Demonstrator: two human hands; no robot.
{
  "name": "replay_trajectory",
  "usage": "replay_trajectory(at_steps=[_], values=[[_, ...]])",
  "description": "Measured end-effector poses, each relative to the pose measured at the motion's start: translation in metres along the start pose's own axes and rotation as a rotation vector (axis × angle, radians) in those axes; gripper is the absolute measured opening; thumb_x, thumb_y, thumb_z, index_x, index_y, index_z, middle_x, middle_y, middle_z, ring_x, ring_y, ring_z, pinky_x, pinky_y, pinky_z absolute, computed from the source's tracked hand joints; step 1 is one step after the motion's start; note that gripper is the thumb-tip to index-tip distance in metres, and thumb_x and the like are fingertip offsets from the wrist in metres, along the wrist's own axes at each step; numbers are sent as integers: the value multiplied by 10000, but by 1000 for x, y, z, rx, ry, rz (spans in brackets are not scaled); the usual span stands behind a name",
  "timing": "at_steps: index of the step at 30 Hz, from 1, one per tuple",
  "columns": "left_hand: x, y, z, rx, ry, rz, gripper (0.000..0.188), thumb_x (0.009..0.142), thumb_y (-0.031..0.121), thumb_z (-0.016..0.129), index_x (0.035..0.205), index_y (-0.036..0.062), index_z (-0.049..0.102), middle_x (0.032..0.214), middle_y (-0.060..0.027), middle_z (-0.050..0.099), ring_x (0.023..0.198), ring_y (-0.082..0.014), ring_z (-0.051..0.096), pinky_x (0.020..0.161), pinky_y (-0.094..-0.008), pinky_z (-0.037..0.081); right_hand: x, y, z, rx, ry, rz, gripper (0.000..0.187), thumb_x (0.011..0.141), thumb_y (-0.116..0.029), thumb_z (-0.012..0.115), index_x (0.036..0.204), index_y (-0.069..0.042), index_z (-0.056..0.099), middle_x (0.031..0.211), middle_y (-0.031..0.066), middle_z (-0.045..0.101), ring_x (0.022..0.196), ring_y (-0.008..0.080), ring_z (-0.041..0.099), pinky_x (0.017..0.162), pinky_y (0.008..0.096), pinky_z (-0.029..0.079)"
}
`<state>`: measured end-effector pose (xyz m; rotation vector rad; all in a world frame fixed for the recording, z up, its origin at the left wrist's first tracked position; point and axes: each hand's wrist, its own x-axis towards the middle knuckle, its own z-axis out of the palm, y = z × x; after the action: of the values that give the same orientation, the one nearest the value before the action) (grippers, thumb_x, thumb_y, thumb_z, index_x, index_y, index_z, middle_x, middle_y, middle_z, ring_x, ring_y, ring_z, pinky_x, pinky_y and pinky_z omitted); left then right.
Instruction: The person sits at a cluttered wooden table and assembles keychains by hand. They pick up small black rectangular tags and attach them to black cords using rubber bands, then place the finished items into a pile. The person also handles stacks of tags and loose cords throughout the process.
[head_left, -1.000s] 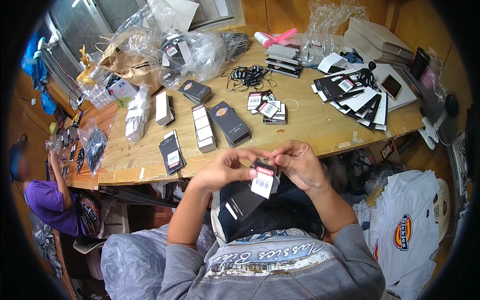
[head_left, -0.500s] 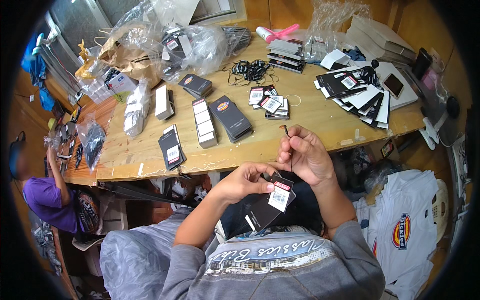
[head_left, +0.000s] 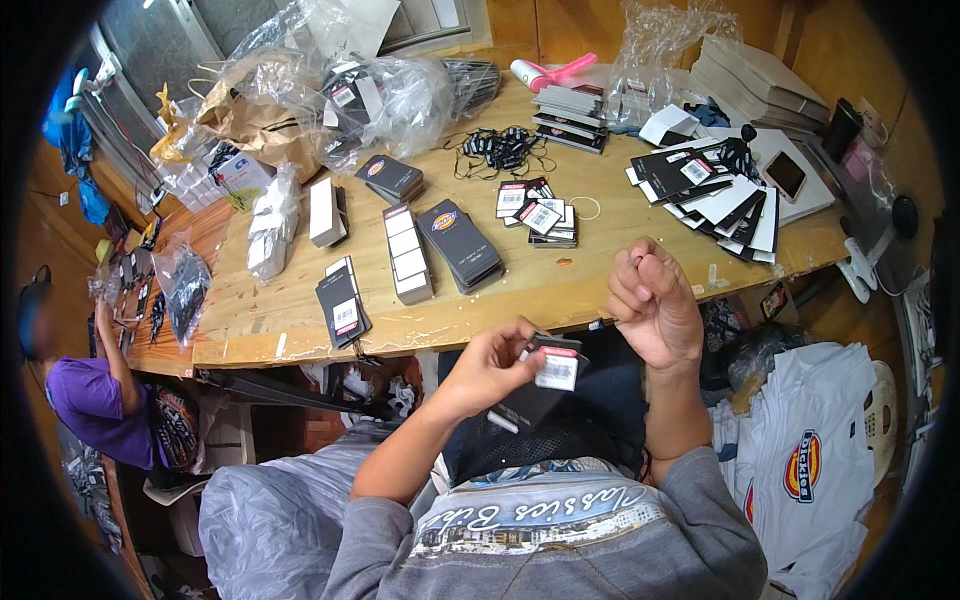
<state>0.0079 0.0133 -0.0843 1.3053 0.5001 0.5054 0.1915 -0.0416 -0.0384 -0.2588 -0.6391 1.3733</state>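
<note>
My left hand (head_left: pixel 490 368) pinches a few black hang tags (head_left: pixel 533 408) over my lap, below the table's front edge. A white barcode sticker with a red band (head_left: pixel 557 368) faces up on the top one. To the right, my right hand (head_left: pixel 655 308) is raised with fingers curled tightly together. What it pinches, if anything, is hidden. On the table ahead lie a small pile of barcoded tags (head_left: pixel 541 216), a stack of black tags (head_left: pixel 459 246), a stack with white stickers (head_left: pixel 405 252) and another barcoded bundle (head_left: pixel 343 303) near the edge.
Black cords (head_left: pixel 500 150) lie heaped farther back. Fanned tags (head_left: pixel 725 205) and a phone (head_left: pixel 785 176) are at the right. Clear plastic bags (head_left: pixel 400 100) crowd the back left. White garments (head_left: pixel 800 460) are piled at lower right. A person in purple (head_left: pixel 105 410) works at far left.
My right hand has moved right, away from the tags, and its fingers have closed more. The dark cord it held no longer shows. The tags in my left hand have tilted.
</note>
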Motion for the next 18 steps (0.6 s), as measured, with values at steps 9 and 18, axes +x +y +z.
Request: replay_trajectory(at_steps=[9, 18], values=[[9, 7, 6, -10, 317, 329, 149, 816, 79, 448, 912, 50, 337, 748, -24, 501, 659, -40, 453, 571, -170, 365, -6, 31, -2, -541, 229, -129, 68, 739, 6, 549, 807, 6, 552, 583, -33, 468, 474, 2, 349, 412, 153, 274], [11, 13, 16, 282, 570, 509, 241, 730, -11, 557, 833, 45, 347, 691, -1, 452, 621, -27, 416, 528, -150, 339, -5, 47, 9, -1289, 226, -544, 111, 617, 32, 626, 687, -15, 555, 713, 16, 481, 562, 45, 421, 467, 164, 317]])
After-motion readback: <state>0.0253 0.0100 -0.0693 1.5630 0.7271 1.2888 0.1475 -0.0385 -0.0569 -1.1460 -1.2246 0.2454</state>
